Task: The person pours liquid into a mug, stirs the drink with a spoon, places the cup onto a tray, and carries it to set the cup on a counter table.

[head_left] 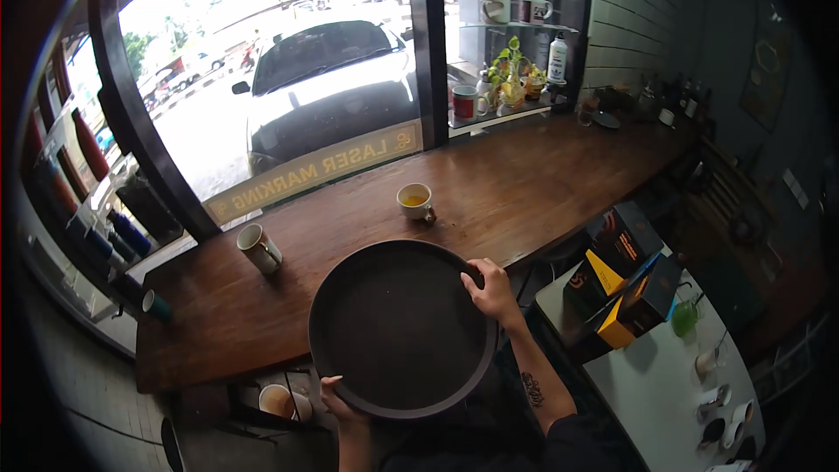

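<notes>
A round black tray (402, 332) with nothing on it is held over the near edge of the wooden counter (524, 179). My left hand (341, 400) grips its lower left rim, thumb on top. On the upper right rim, my right hand (492, 291) is closed, its fingers partly hidden. Just beyond the tray stands a cup (415, 201) with yellowish liquid inside. Farther left on the counter is a tall light mug (260, 249), and a green cup (156, 306) stands near the left end.
Black, orange and yellow boxes (622, 284) sit on a white table (642, 393) at right, with several cups along its edge. Glass shelves (516, 111) hold mugs and a plant by the window. Below the counter is a round container (284, 403).
</notes>
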Demonstrator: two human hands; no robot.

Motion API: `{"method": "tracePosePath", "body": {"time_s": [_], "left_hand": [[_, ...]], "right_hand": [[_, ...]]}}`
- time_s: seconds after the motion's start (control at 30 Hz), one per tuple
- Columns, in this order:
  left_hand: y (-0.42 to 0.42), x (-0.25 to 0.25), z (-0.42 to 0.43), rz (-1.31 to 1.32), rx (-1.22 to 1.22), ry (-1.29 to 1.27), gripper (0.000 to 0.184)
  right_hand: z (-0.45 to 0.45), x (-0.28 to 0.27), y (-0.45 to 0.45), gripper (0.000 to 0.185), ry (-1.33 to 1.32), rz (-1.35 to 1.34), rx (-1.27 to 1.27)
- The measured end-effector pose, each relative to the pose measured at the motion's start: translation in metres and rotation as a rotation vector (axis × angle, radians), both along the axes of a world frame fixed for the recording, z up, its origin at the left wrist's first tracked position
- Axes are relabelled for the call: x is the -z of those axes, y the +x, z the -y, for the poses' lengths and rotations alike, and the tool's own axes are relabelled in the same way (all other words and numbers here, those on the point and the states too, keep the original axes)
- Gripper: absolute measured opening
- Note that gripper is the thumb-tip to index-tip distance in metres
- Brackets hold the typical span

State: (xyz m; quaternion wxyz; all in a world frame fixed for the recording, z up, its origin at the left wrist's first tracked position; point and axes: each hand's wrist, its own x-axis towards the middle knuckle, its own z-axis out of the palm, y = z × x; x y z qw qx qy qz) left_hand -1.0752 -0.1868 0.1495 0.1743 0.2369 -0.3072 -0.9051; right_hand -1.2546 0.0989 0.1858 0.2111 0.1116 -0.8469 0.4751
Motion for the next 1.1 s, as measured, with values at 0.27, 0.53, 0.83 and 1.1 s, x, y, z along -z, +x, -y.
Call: {"method": "tracePosePath", "body": {"time_s": [0.27, 0.53, 0.83, 1.1], "left_hand": [[0.013, 0.020, 0.062, -0.026, 0.473, 0.129, 0.044], [0.032, 0.104, 0.003, 0.157, 0.823, -0.243, 0.023], [0.154, 0.145, -0.195, 0.080, 1.730, 0.136, 0.021], [0.388, 0.171, -0.313, 0.035, 2.124, 0.477, 0.022]], "right_hand": [[-0.019, 0.054, 0.160, 0.012, -0.511, 0.211, 0.181], [-0.054, 0.111, 0.394, 0.032, -1.613, 0.370, 0.501], [-0.032, 0.156, 0.711, 0.042, -1.723, -0.188, 1.067], [0.001, 0.095, 0.953, 0.042, -1.656, -0.554, 1.458]]}}
